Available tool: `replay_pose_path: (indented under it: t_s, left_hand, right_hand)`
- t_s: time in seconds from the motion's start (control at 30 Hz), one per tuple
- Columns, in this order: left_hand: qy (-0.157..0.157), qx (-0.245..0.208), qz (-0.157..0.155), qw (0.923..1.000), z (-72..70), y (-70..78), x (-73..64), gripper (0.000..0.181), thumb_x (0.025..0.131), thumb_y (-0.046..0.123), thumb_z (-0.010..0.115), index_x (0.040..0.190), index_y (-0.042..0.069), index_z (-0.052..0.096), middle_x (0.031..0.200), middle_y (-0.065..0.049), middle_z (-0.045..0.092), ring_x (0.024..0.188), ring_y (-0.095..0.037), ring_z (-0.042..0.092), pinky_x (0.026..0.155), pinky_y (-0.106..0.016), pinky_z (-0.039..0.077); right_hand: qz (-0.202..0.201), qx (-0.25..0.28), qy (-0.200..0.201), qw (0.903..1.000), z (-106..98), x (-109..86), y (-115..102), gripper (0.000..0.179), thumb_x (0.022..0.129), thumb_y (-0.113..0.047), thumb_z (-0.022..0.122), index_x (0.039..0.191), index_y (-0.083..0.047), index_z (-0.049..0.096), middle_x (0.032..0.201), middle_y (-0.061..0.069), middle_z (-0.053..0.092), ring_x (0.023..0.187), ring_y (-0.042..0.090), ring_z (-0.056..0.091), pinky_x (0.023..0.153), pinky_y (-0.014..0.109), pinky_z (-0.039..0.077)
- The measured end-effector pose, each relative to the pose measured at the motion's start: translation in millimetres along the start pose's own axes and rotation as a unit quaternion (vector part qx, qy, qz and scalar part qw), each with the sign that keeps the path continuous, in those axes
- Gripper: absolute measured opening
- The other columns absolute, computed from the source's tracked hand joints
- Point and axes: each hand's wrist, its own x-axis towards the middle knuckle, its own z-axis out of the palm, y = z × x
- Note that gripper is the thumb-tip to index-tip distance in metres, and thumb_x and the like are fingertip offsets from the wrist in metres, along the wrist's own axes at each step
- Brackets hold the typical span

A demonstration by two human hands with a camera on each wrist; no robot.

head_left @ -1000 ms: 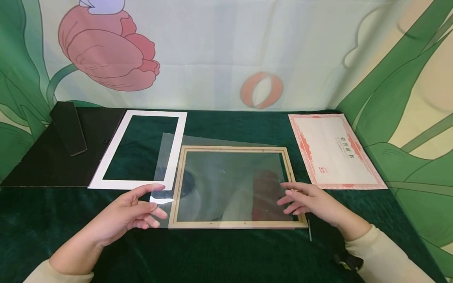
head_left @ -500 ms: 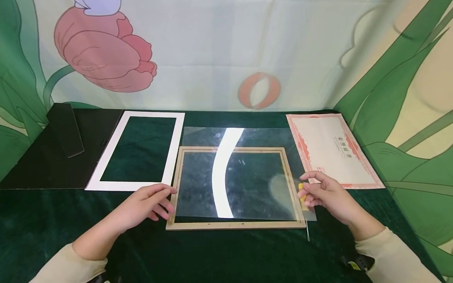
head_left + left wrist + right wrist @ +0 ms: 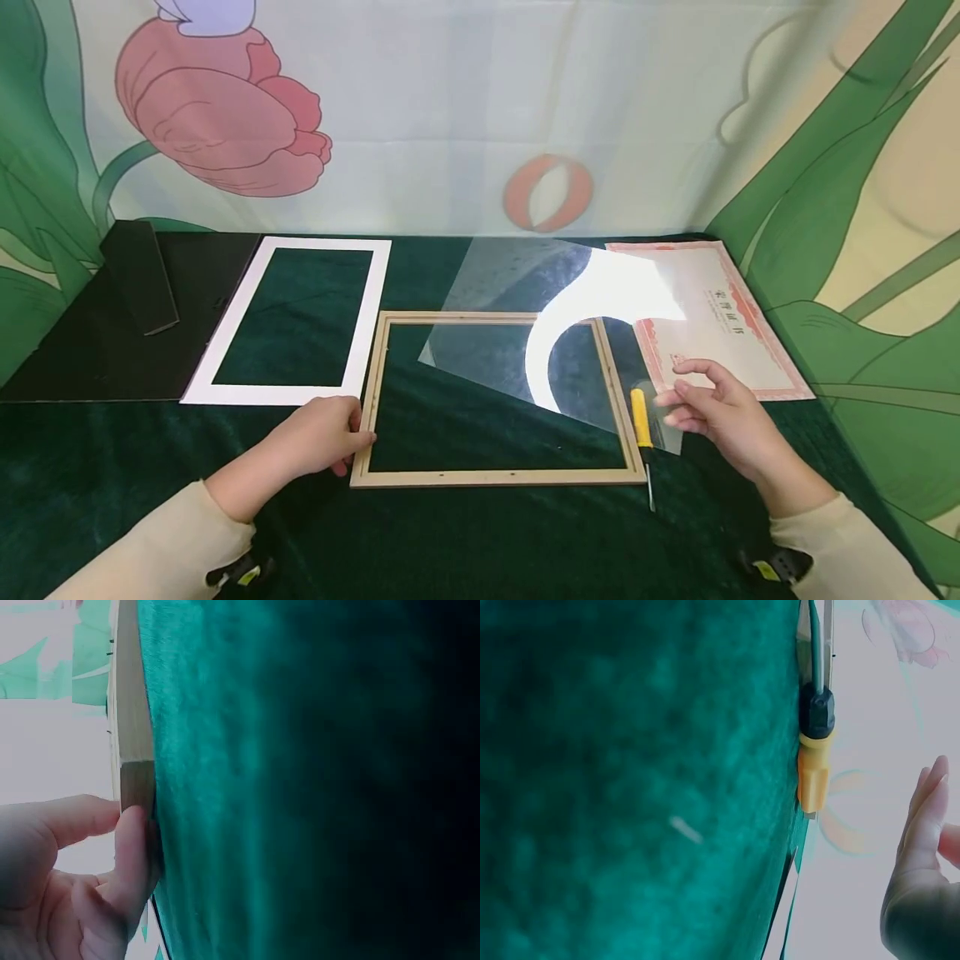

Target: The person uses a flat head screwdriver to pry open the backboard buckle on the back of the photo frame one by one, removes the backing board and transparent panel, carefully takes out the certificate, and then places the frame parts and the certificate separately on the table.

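My left hand grips the left side of a pale wooden picture frame lying flat on the cloth. In the left wrist view, the thumb and fingers pinch near the corner of the frame. Above the frame's right part, a clear plastic sheet hangs slanted, with a bright light reflection across it. My right hand holds this sheet at its right edge between thumb and fingers. A yellow-handled screwdriver lies beside the frame's right side. The right wrist view shows the hand apart from the screwdriver.
To the left lies a white mat board with a cut-out window. A black backing board with an easel stand is farther left. A red-bordered certificate lies at the right. Dark green cloth covers the table before a printed curtain.
The clear sheet has moved from over the frame to the right and turned aslant, held by my right hand. My left hand has left the sheet and taken hold of the wooden frame.
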Motion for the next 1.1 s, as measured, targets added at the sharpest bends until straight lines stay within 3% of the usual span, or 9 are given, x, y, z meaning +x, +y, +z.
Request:
replay_pose_path:
  t_s: [0.2,0.3,0.33,0.4,0.53,0.6,0.67,0.87,1.1]
  left_hand:
    - [0.014,-0.090,0.001,0.9958,-6.0,-1.9,1.3,0.016,0.085,0.013,0.061,0.089,0.001,0.051,0.068,-0.007,0.058,0.052,-0.015,0.059,0.049,-0.028,0.049]
    - [-0.009,-0.189,0.017,0.9818,-10.8,-6.9,1.2,0.029,0.088,0.015,0.058,0.107,-0.006,0.049,0.078,-0.011,0.062,0.061,-0.019,0.062,0.057,-0.033,0.054]
    - [-0.025,-0.230,0.026,0.9726,-11.9,-9.5,1.1,0.034,0.090,0.015,0.056,0.113,-0.008,0.046,0.083,-0.013,0.062,0.066,-0.020,0.063,0.062,-0.034,0.055]
    - [-0.069,-0.321,0.046,0.9434,-13.4,-14.6,0.8,0.041,0.094,0.017,0.052,0.121,-0.013,0.041,0.093,-0.018,0.062,0.078,-0.024,0.065,0.072,-0.038,0.054]
    - [-0.157,-0.473,0.072,0.8640,-12.5,-22.3,0.3,0.049,0.099,0.019,0.047,0.129,-0.015,0.030,0.111,-0.021,0.060,0.100,-0.029,0.063,0.086,-0.040,0.048]
    - [-0.177,-0.512,0.079,0.8365,-11.4,-23.6,-0.8,0.053,0.099,0.020,0.046,0.133,-0.015,0.024,0.115,-0.020,0.060,0.105,-0.029,0.061,0.088,-0.039,0.047]
    - [-0.182,-0.529,0.086,0.8241,-10.1,-23.8,-2.4,0.055,0.100,0.021,0.045,0.134,-0.014,0.021,0.114,-0.020,0.061,0.105,-0.030,0.061,0.089,-0.038,0.046]
    - [-0.176,-0.544,0.113,0.8124,-10.7,-30.1,-13.2,0.047,0.101,0.019,0.042,0.130,-0.012,0.023,0.108,-0.017,0.062,0.100,-0.029,0.063,0.087,-0.039,0.047]
    - [-0.175,-0.587,0.161,0.7740,-26.9,-54.5,-33.4,0.023,0.103,0.013,0.032,0.123,0.003,0.037,0.109,-0.012,0.063,0.100,-0.024,0.064,0.087,-0.037,0.047]
  right_hand:
    - [0.001,0.010,0.028,0.9996,-2.6,-2.0,-1.5,0.021,0.098,-0.014,0.047,0.119,-0.018,0.044,0.091,0.000,0.071,0.072,0.013,0.067,0.069,0.021,0.052]
    - [0.004,0.023,0.038,0.9990,-3.6,-3.1,-3.3,0.026,0.098,-0.015,0.048,0.123,-0.021,0.043,0.092,0.000,0.071,0.073,0.013,0.068,0.070,0.021,0.052]
    - [0.007,0.026,0.041,0.9988,-3.7,-3.4,-3.9,0.027,0.098,-0.015,0.048,0.123,-0.022,0.042,0.092,-0.001,0.071,0.074,0.013,0.068,0.070,0.021,0.052]
    - [0.011,0.033,0.045,0.9984,-3.6,-3.8,-4.7,0.028,0.098,-0.015,0.048,0.124,-0.023,0.041,0.093,0.000,0.071,0.074,0.013,0.068,0.070,0.021,0.052]
    - [0.018,0.053,0.052,0.9971,-3.0,-4.2,-6.1,0.028,0.098,-0.016,0.048,0.123,-0.024,0.040,0.094,0.000,0.071,0.075,0.013,0.068,0.071,0.021,0.052]
    - [0.020,0.072,0.053,0.9958,-2.7,-4.5,-6.8,0.028,0.098,-0.015,0.048,0.123,-0.023,0.039,0.094,0.001,0.071,0.076,0.013,0.068,0.071,0.022,0.052]
    - [0.023,0.093,0.054,0.9939,-2.4,-5.2,-7.8,0.028,0.098,-0.014,0.047,0.123,-0.021,0.037,0.095,0.001,0.071,0.077,0.014,0.068,0.071,0.022,0.052]
    - [0.023,0.148,0.057,0.9870,-1.0,-7.5,-10.1,0.026,0.098,-0.015,0.046,0.119,-0.017,0.030,0.096,0.003,0.070,0.082,0.016,0.069,0.072,0.022,0.052]
    - [0.022,0.242,0.087,0.9662,1.9,-7.6,-10.8,0.034,0.097,-0.014,0.050,0.123,-0.018,0.029,0.099,0.007,0.070,0.084,0.018,0.069,0.073,0.023,0.052]
